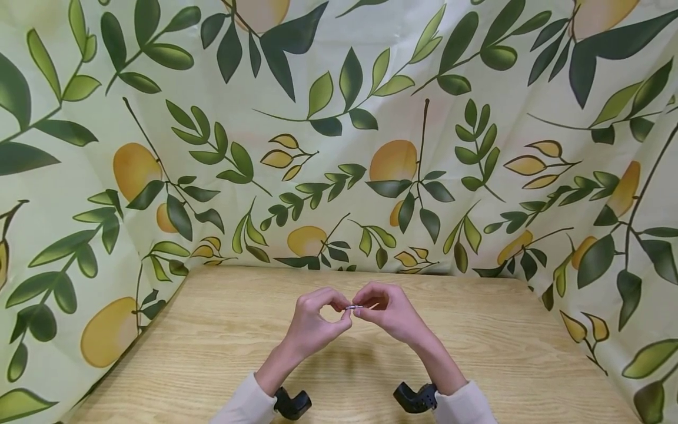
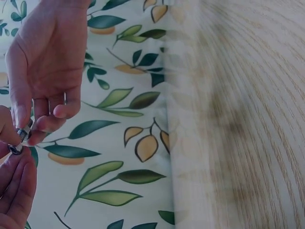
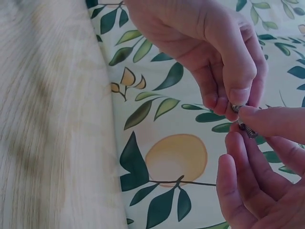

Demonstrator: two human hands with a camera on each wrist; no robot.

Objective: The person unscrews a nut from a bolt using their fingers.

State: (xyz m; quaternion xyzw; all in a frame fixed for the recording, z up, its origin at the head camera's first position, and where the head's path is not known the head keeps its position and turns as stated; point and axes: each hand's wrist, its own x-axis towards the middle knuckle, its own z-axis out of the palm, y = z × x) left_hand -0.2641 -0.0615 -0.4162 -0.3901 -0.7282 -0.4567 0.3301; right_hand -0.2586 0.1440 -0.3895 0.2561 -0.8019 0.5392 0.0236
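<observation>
Between both hands, above the table, is a small silvery metal bolt (image 1: 354,307). My left hand (image 1: 318,321) pinches its left end between thumb and fingertips, and my right hand (image 1: 391,312) pinches the right end the same way. Ridged thread shows on the bolt (image 3: 250,132) in the right wrist view, beside the right fingers (image 3: 243,167). A rounded, shiny end of the bolt (image 2: 15,149) peeks out in the left wrist view. Fingertips cover much of it, so I cannot tell whether it is one piece or has a nut on it.
Below the hands spreads a light wood-grain table (image 1: 222,330). A cloth backdrop (image 1: 339,194) printed with leaves and orange fruit stands behind it and along both sides. Black wrist mounts (image 1: 293,404) sit at the sleeve cuffs.
</observation>
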